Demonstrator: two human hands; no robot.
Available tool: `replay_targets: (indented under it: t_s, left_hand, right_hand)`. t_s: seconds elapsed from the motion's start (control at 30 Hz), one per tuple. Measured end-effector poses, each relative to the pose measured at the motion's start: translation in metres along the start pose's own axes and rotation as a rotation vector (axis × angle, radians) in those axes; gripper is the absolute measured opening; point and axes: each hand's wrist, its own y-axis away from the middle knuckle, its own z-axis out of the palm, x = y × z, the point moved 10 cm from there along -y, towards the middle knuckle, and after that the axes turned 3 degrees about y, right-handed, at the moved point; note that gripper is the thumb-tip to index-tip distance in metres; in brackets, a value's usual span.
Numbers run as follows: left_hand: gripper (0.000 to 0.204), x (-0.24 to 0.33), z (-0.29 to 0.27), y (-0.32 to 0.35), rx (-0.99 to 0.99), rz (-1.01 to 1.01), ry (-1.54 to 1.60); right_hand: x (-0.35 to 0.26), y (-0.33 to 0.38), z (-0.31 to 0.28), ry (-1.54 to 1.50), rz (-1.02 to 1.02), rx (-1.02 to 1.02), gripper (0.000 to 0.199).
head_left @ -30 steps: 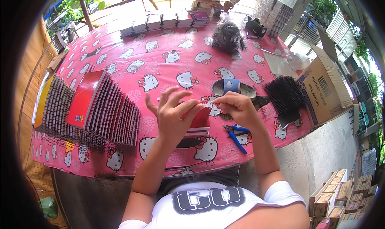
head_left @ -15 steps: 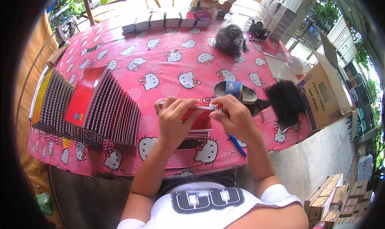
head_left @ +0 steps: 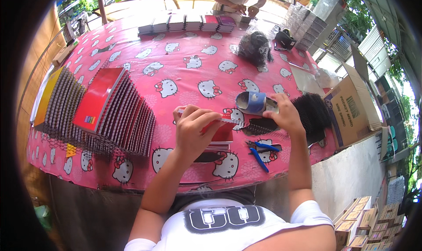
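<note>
In my left hand (head_left: 195, 125) is a small red notebook (head_left: 214, 128), pinched by its spine edge, with a spiral wire (head_left: 232, 120) sticking out at the right end. Below it lie more red notebooks (head_left: 221, 144) in a low pile. My right hand (head_left: 283, 112) is at the right end of a blue slipper (head_left: 251, 102), thumb and fingers apart around that end; I see nothing held in it. Blue-handled cutting pliers (head_left: 260, 153) lie on the table just nearer me. Black spiral coils (head_left: 313, 117) are heaped beyond my right hand.
Tall stacks of red (head_left: 116, 114) and yellow-covered (head_left: 55, 101) spiral notebooks stand at the left. An open cardboard box (head_left: 351, 108) is at the right. Far off are a notebook row (head_left: 184, 23), a bag of black coils (head_left: 255, 48), a tape dispenser (head_left: 285, 39) and another person's hands (head_left: 246, 9).
My right hand has left the notebook's wire and moved right to the slipper, uncovering the pliers. My left hand keeps the notebook in nearly the same place.
</note>
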Motion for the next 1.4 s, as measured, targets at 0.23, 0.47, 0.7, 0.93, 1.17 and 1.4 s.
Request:
replay_targets:
  t_s: [0.23, 0.47, 0.7, 0.93, 1.17, 1.4]
  left_hand:
    - [0.020, -0.006, 0.001, -0.003, -0.046, -0.046, 0.015]
    - [0.029, -0.005, 0.004, -0.005, -0.073, -0.004, -0.046]
    - [0.031, -0.018, 0.006, -0.010, -0.068, -0.076, 0.000]
    - [0.032, -0.026, 0.000, -0.010, -0.067, -0.116, 0.109]
    - [0.034, -0.044, 0.000, -0.003, -0.014, -0.218, 0.190]
    - [0.028, -0.090, 0.005, 0.011, 0.068, -0.461, 0.497]
  right_hand:
    - [0.028, -0.009, 0.039, -0.117, 0.153, -0.009, 0.042]
    - [-0.017, -0.016, 0.043, -0.833, -0.125, -0.053, 0.048]
    - [-0.055, -0.028, 0.024, -0.874, -0.176, -0.122, 0.024]
    - [-0.038, -0.029, 0.038, -0.800, 0.006, -0.134, 0.025]
    - [-0.029, -0.026, 0.041, -1.124, 0.081, -0.177, 0.037]
    - [-0.055, -0.047, 0.047, -1.016, 0.044, -0.232, 0.039]
